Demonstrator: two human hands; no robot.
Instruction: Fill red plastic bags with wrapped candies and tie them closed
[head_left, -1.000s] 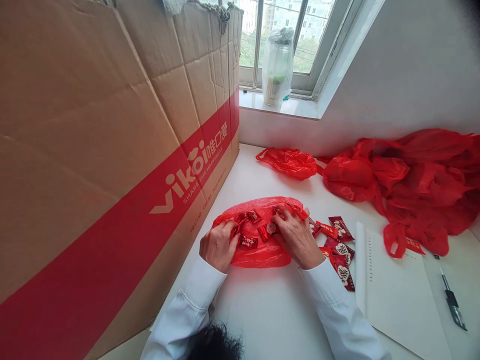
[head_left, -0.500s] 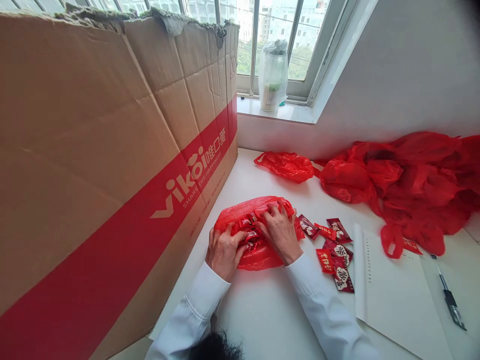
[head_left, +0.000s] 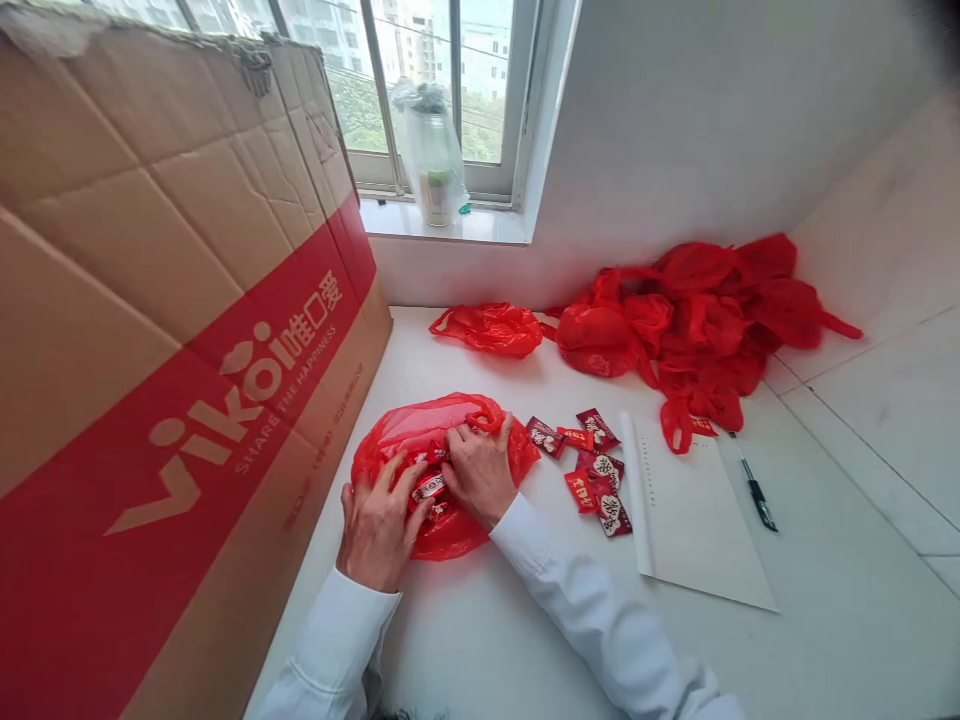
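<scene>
A red plastic bag [head_left: 409, 430] lies flat on the white table [head_left: 525, 640] with small red wrapped candies [head_left: 429, 487] on top of it. My left hand [head_left: 375, 525] rests on the bag's near left part, fingers spread and reaching into the candies. My right hand [head_left: 480, 470] lies over the bag's right side, fingers curled and pinching at the candies near the bag's top edge. Several more red candy packets [head_left: 592, 470] lie loose on the table just right of the bag.
A big cardboard box [head_left: 150, 330] with a red band stands along the left. A white sheet of paper [head_left: 690, 520] and a black pen [head_left: 757, 495] lie to the right. Crumpled red bags [head_left: 675, 320] are piled by the far wall; one separate bag [head_left: 491, 328]; a wrapped jar [head_left: 435, 160] stands on the sill.
Both hands have drawn closer together over the bag, gathering the candies toward its middle. The camera has swung right, so everything sits further left in view.
</scene>
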